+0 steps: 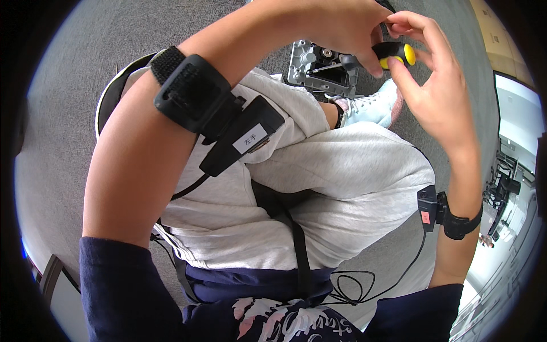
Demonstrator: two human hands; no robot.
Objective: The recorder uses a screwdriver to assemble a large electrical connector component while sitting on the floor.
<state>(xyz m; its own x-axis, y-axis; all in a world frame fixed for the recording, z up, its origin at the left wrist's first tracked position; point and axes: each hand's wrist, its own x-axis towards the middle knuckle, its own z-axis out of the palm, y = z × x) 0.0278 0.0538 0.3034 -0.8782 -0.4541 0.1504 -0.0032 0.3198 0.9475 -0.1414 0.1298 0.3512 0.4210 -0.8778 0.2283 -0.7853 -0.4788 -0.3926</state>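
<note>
A screwdriver [389, 50] with a black and yellow handle is held between my two hands at the top right. My right hand [436, 85] pinches the yellow end of the handle between thumb and fingers. Around its black part, my left hand [362, 31] is closed, with some fingers hidden. The thin metal shaft points left over a grey metal housing [298, 64], which has a dark opening and round fittings. That housing sits on the carpet, and whether the tip touches it I cannot tell.
My white shoe [370, 108] is close beside the housing, on grey carpet [74, 102]. Black devices are strapped to my left forearm [196, 97] and right wrist [456, 219]. A loose black cable [364, 299] trails near my right side. Cardboard [501, 37] stands at the far right.
</note>
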